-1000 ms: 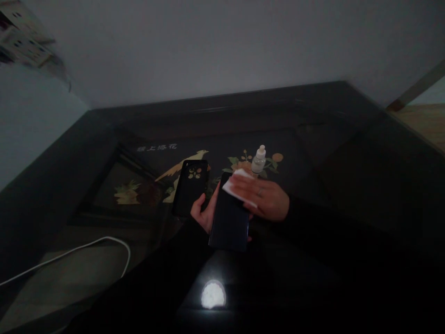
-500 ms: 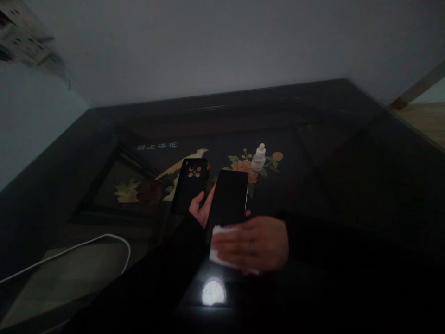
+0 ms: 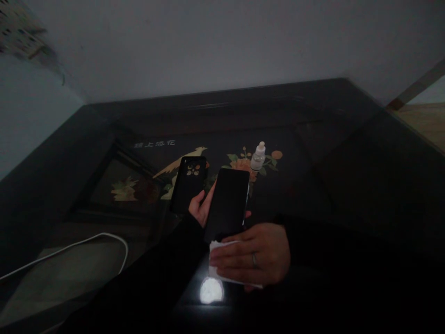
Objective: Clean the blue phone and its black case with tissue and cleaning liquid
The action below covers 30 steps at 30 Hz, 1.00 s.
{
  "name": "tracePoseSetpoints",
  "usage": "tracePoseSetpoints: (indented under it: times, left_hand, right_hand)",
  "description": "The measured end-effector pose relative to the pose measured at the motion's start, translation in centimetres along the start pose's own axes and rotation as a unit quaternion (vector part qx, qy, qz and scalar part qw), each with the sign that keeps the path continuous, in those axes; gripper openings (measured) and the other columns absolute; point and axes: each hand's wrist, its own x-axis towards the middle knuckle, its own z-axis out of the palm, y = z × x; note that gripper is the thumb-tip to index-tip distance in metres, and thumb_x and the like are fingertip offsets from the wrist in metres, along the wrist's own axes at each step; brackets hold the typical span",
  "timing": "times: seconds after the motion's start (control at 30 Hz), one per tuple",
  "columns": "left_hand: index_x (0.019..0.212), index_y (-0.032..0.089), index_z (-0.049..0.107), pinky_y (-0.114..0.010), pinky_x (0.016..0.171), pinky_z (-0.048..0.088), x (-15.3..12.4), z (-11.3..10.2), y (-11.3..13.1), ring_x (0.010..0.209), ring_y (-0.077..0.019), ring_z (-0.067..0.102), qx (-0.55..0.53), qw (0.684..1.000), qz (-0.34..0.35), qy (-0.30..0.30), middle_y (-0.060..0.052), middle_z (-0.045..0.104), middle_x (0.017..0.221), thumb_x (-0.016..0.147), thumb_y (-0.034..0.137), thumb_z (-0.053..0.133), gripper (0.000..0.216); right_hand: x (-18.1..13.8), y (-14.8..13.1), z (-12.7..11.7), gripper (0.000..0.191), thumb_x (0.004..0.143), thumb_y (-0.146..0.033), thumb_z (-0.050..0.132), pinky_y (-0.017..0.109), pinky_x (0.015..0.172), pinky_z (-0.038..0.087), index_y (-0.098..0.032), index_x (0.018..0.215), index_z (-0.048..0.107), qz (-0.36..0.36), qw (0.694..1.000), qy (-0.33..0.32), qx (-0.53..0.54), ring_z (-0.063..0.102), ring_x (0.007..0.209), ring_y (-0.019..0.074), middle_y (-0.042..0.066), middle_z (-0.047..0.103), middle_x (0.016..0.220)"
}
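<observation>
My left hand (image 3: 200, 208) is closed around a black smartphone (image 3: 228, 199), with the thumb along its left edge and fingertips showing at its right edge. The phone's dark screen faces up. In my right hand (image 3: 259, 253), which wears a ring, a white tissue (image 3: 217, 271) is pressed under the flat fingers at the phone's lower end. That end of the phone is hidden by the hand and tissue. Just left of the phone lies a black phone case (image 3: 187, 185) with camera cutouts. Behind the phone stands a small white-capped dropper bottle (image 3: 257, 157).
The dark glossy table (image 3: 295, 111) carries a printed bird and flowers and reflects a bright round light. A white cable (image 3: 83, 240) curves across the left side. A pale wall (image 3: 215, 46) rises behind the table, with power sockets (image 3: 21, 35) blurred at upper left.
My right hand has slid the tissue a little toward me, down the phone's lower end. My left hand keeps its hold on the phone. The case and bottle stay in place.
</observation>
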Motion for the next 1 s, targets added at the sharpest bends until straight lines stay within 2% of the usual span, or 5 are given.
tracePoseSetpoints:
  times: [0.2,0.27,0.5,0.73,1.0]
  left_hand:
    - [0.140,0.034,0.004,-0.055,0.082,0.035,-0.1,-0.1,0.3,0.096,-0.0358,0.057,-0.007,0.998,-0.038,-0.054,-0.010,0.053,0.122,0.081,0.049,0.032,0.067]
    - [0.140,0.034,0.005,-0.053,0.082,0.036,0.0,-0.2,0.2,0.096,-0.0360,0.057,-0.006,0.996,-0.038,-0.078,-0.010,0.052,0.124,0.079,0.048,0.038,0.071]
    - [0.141,0.027,0.013,-0.049,0.088,0.034,0.2,-1.2,0.1,0.094,-0.0292,0.058,-0.003,1.000,-0.013,0.001,-0.012,0.052,0.123,0.079,0.051,0.035,0.069]
    - [0.140,0.031,0.010,-0.054,0.082,0.036,0.1,0.2,0.1,0.097,-0.0346,0.057,-0.023,1.000,-0.016,-0.008,-0.012,0.048,0.128,0.081,0.047,0.033,0.066]
    - [0.141,0.027,0.011,-0.052,0.084,0.038,0.2,0.8,0.0,0.098,-0.0321,0.057,-0.052,0.998,0.021,0.016,-0.012,0.053,0.122,0.083,0.047,0.024,0.062]
  right_hand:
    - [-3.3,4.3,-1.8,0.037,0.091,-0.019,0.035,0.039,0.099,0.041,-0.004,0.122,0.047,0.277,0.954,0.065,-0.094,0.034,0.128,0.0193,0.018,0.052,0.125]
    - [-3.3,4.4,-2.0,0.037,0.091,-0.020,0.035,0.040,0.099,0.041,-0.003,0.121,0.047,0.269,0.957,0.060,-0.094,0.033,0.128,0.0207,0.019,0.051,0.125]
    - [0.3,-0.2,-0.3,0.035,0.089,-0.026,0.041,0.034,0.101,0.041,-0.002,0.106,0.060,-0.006,1.000,0.022,0.013,0.049,0.116,0.0252,0.015,0.061,0.114]
    - [-3.6,4.7,-2.1,0.038,0.091,-0.019,0.035,0.043,0.100,0.039,0.000,0.122,0.046,0.282,0.951,0.073,-0.100,0.031,0.129,0.0222,0.020,0.050,0.126]
    - [0.4,-0.5,-0.6,0.037,0.090,-0.026,0.038,0.035,0.100,0.041,0.000,0.108,0.059,-0.006,0.999,0.019,0.035,0.047,0.118,0.0263,0.016,0.059,0.116]
